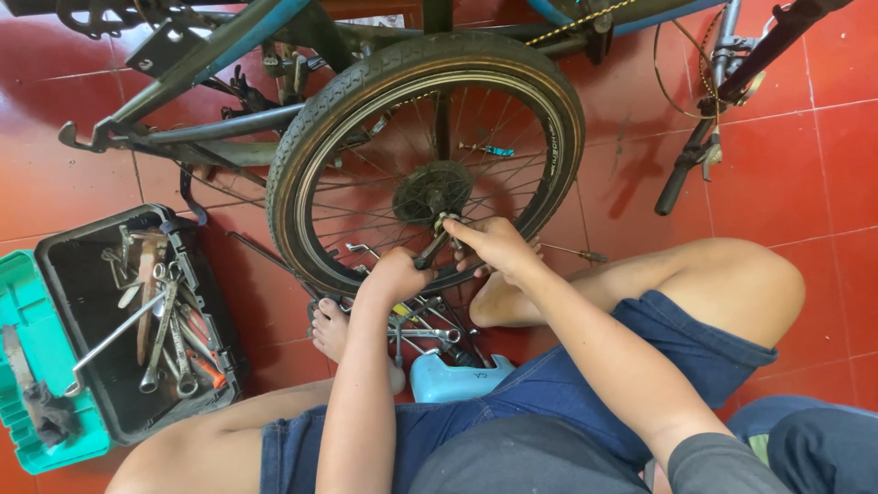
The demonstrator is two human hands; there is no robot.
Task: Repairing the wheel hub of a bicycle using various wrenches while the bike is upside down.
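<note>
Gripping one wrench (430, 252) in your left hand (395, 274), fingers clenched round its lower end, you sit on the red tiled floor (805, 165).

- Hands, two: your right hand (494, 245) closes on the wrench's upper end, just beside the left, pinching it where it meets the hub (432, 192).
- Wrench, one: long axis diagonal, running up and to the right from your left fist, head pointing at the hub just above the grip.
- Wheel (425, 160), one: black tyre, silver spokes, standing directly beyond the grip; the bicycle frame (210, 55) lies past it and to the left.
- Screwdriver (567, 252), one: thin shaft, lying on the floor just right of your right hand, pointing sideways.
- Loose spanners (421, 329), several, count unclear: piled on the floor below the grip, between your feet.
- Pale blue bottle (457, 377), one: below the pile, near your lap.
- Toolbox (55, 274), one: black tray, green rim, well left of the grip; it holds a heap of spanners, too tangled to count, and an orange-handled tool (206, 370).
</note>
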